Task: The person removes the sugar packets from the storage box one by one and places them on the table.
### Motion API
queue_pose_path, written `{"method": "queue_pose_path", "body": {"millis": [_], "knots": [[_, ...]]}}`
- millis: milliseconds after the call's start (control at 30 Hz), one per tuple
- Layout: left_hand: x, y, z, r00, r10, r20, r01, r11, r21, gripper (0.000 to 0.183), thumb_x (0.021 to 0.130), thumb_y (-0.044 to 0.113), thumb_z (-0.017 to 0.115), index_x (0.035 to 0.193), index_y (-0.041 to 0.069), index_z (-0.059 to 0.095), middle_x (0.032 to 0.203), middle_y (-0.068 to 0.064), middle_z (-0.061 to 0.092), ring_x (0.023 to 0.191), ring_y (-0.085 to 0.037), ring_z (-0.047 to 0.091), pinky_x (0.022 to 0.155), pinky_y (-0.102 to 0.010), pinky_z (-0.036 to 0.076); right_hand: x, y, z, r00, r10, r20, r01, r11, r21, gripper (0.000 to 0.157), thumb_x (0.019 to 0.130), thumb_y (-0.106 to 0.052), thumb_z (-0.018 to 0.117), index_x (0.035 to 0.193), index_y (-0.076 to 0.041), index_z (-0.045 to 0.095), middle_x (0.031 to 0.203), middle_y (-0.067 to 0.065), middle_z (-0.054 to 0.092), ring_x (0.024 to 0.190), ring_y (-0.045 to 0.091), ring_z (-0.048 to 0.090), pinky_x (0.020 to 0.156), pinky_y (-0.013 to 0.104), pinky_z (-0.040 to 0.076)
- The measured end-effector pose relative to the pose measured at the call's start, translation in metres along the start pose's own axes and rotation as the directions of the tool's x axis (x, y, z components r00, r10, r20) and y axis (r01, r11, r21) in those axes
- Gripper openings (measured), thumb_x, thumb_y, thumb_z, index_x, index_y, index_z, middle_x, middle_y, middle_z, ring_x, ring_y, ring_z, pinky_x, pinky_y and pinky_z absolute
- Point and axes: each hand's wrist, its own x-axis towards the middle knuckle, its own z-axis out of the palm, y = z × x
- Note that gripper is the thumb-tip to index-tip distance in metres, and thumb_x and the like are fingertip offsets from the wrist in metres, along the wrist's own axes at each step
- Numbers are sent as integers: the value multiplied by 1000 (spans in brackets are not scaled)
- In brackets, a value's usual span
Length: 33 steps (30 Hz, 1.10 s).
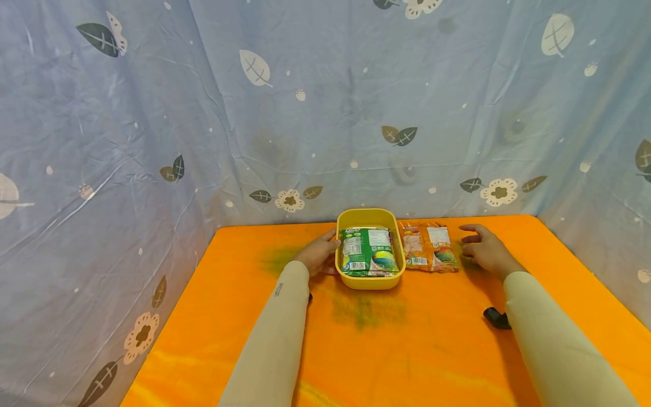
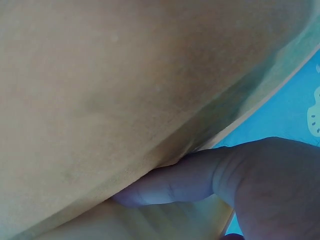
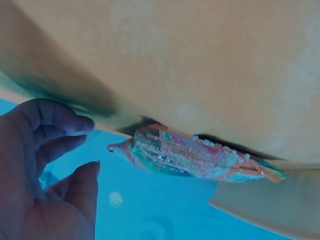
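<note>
In the head view, my left hand holds the left side of a yellow plastic container, with a fingertip at its rim. The left wrist view shows one finger against the container's wall. Inside the container lies a green snack packet, with edges of something pinkish under it. An orange snack packet lies flat on the table, right of the container. Just right of that packet my right hand hovers with loosely bent fingers and nothing between them. The right wrist view shows a gap between this hand and the orange packet.
An orange cloth with greenish smudges covers the table. Blue patterned curtains stand behind and at both sides. A black object shows beside the right forearm. Long pale sleeves cover both forearms.
</note>
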Motion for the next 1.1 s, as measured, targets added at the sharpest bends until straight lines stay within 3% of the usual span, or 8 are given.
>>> {"method": "queue_pose_path", "body": {"millis": [400, 633, 1100], "knots": [[-1, 0, 0, 1000, 4, 8, -4, 1000, -22, 52, 104, 28, 41, 152, 40, 24, 127, -9, 54, 105, -29, 59, 71, -53, 53, 2, -18, 6, 994, -106, -19, 106, 994, 22, 59, 95, 1, 54, 148, -5, 29, 132, 33, 40, 100, 44, 56, 75, 45, 53], [-2, 0, 1, 1000, 17, 23, -16, 999, -33, 51, 105, 27, 39, 152, 38, 23, 125, -9, 55, 106, -29, 58, 72, -53, 53, 4, -30, 18, 991, -127, -29, 128, 991, 38, 57, 95, 2, 53, 147, -5, 32, 131, 30, 44, 101, 43, 56, 76, 45, 53], [1, -2, -1, 1000, 14, 24, -13, 999, -46, 51, 105, 29, 40, 152, 39, 24, 126, -8, 55, 107, -28, 59, 72, -53, 53, 7, -74, 59, 987, -159, 19, 151, 963, 222, 51, 98, -8, 53, 145, -14, 36, 132, 27, 44, 110, 46, 52, 86, 57, 45]]}}
